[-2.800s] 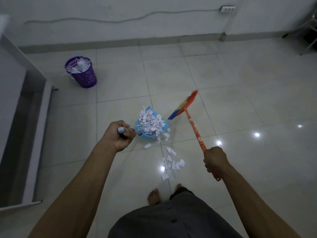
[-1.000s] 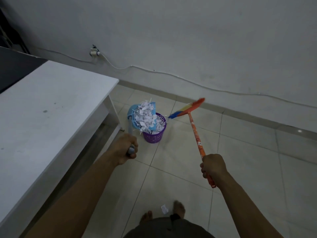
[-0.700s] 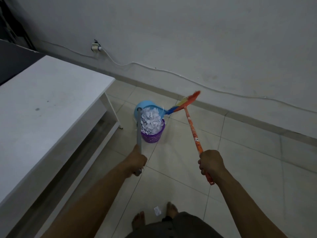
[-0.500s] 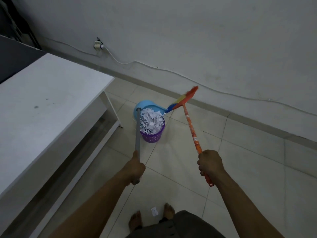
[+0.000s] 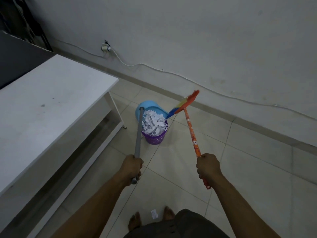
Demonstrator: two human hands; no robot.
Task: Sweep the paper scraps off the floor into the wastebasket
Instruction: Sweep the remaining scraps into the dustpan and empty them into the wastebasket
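Note:
A purple wastebasket (image 5: 155, 138) stands on the floor by the table leg, heaped with white paper scraps (image 5: 153, 123). Tipped over its far rim is a blue dustpan (image 5: 147, 107) on a long grey handle (image 5: 138, 134), which my left hand (image 5: 132, 167) grips near its end. My right hand (image 5: 207, 166) grips the orange handle of a broom (image 5: 192, 131); its coloured bristles (image 5: 184, 104) are raised beside the dustpan. One white paper scrap (image 5: 154, 214) lies on the floor between my bare feet.
A white table (image 5: 44, 107) with a lower shelf fills the left side. The wall (image 5: 188, 40) runs close behind the basket, with a socket (image 5: 105, 48) and a white cable along it. Tiled floor (image 5: 248, 169) stretches to the right.
I walked from the scrap pile to the basket by the table. The loaded dustpan tipped over the basket and its scraps slid in; the broom stayed raised in my right hand.

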